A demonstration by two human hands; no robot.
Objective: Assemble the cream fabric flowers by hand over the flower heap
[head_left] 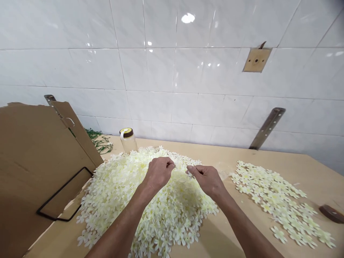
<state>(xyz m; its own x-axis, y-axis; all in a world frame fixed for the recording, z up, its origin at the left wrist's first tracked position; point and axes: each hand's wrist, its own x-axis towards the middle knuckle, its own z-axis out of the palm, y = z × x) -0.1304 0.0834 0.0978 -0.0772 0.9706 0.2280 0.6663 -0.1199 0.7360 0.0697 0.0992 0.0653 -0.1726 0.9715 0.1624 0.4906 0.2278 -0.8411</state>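
Over a large heap of fabric-like, five-petalled white flowers with pale yellow centres (115, 193), both bare hands are working close together but apart. The left hand (160, 171) is curling its fingers closed; whether it is pinching anything is hidden. The right hand (204, 175) is gripping a small white flower piece (190, 175) between thumb and forefinger, facing the left hand above the heap.

The heap is covering much of the light wood-coloured worktop (215, 150), while a flatter spread of matching flowers (271, 190) is lying to the right, near a dark brown rounded object (331, 214). Just behind the heap, a clear jar with a brown and yellow-green lid (129, 144) is standing, any lettering on the lid being too small to read. Thin green stems (103, 143) are lying left of the jar. A plain brown cardboard sheet (40, 154) is rising at the left, with a black rectangular wire frame (61, 190) leaning before it.
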